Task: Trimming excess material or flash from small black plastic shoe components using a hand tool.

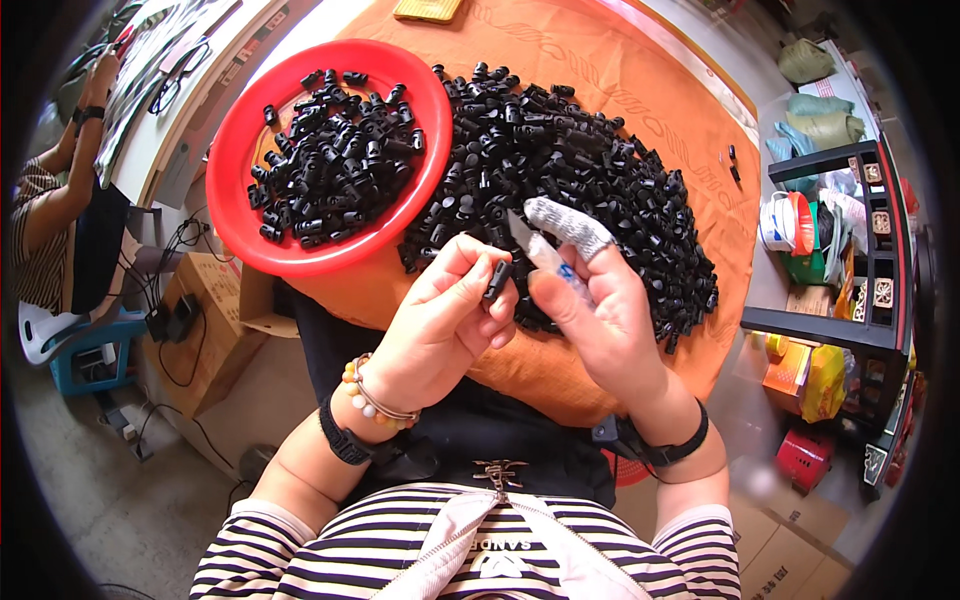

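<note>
Between the thumb and fingers of my left hand (450,305) is a small black plastic cylinder-shaped part (498,281), held upright and slightly tilted. My right hand (610,310) grips a knife (522,235) with a pointed blade and a wrapped, whitish handle; a grey knitted cover sits on its index finger. The blade points up and left, apart from the part. Beyond both hands spreads a large heap of similar black parts (560,160). To its left stands a red round basin (222,200) with more of these black parts inside.
An orange cloth (700,120) covers the table, with a few loose black parts (734,165) at its right. A black shelf rack (825,325) with bags and boxes stands at right. At left are a cardboard box (215,290), cables, a blue stool (100,350) and another person's arm (75,170).
</note>
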The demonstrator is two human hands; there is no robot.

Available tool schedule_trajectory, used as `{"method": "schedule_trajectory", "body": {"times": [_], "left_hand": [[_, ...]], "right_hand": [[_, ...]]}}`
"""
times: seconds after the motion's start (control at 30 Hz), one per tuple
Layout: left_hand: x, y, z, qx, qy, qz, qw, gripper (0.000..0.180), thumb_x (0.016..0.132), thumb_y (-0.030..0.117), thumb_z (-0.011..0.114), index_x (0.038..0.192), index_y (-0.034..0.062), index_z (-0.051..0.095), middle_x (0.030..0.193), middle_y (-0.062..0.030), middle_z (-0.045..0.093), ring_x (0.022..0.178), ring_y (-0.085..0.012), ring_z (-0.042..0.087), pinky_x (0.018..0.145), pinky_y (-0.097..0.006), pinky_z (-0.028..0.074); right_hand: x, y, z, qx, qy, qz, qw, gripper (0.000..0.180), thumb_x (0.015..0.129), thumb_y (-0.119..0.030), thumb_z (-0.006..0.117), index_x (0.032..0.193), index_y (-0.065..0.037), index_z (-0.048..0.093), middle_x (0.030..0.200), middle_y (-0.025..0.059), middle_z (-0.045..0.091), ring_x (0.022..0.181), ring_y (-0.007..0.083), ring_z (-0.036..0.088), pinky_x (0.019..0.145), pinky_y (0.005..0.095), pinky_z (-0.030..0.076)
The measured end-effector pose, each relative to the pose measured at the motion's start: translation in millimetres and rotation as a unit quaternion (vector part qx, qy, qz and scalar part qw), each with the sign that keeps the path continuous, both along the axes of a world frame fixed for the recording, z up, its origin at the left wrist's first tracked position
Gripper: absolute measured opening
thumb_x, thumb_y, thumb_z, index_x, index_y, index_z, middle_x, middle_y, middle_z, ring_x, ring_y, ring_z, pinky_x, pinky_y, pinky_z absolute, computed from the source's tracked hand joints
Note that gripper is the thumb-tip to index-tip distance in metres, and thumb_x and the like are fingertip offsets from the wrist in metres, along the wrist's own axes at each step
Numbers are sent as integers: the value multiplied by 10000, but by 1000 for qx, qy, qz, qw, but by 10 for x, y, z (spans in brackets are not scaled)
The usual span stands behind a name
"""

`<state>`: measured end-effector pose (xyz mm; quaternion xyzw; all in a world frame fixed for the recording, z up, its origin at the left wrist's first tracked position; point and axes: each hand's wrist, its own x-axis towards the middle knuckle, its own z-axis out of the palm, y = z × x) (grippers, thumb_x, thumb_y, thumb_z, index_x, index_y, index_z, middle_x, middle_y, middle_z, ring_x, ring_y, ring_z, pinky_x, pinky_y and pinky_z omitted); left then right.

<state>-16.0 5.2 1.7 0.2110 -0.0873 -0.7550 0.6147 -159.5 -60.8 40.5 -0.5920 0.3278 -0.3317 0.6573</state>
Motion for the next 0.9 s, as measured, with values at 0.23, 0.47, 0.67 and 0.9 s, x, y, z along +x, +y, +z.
{"method": "schedule_trajectory", "body": {"times": [0.23,0.47,0.67,0.9], "left_hand": [[-30,22,-12,-2,10,-5,1000,112,958,197,410,1011,105,446,764,-15,468,650,-85,428,598,-227,387],[-49,43,53,26,9,6,1000,137,958,205,407,1035,107,464,740,-15,459,632,-87,414,599,-234,380],[19,28,11,-8,27,1,1000,139,947,194,432,1027,91,482,747,-26,477,636,-101,426,608,-241,381],[13,24,35,5,32,18,999,122,938,182,451,1006,84,478,761,-30,494,648,-103,447,617,-248,391]], "right_hand": [[121,-67,-64,-18,30,7,999,449,832,-106,631,1208,46,437,1007,93,618,882,83,565,737,228,481],[123,-6,-80,-11,28,3,1000,368,847,-107,614,1168,30,495,979,66,624,874,66,560,749,224,473],[-8,-33,-35,-45,31,-6,999,376,861,-132,608,1173,39,488,972,51,618,873,52,536,748,207,457],[-91,117,-66,-35,47,38,998,326,873,-118,572,1156,31,505,920,84,645,841,90,593,735,242,479]]}}
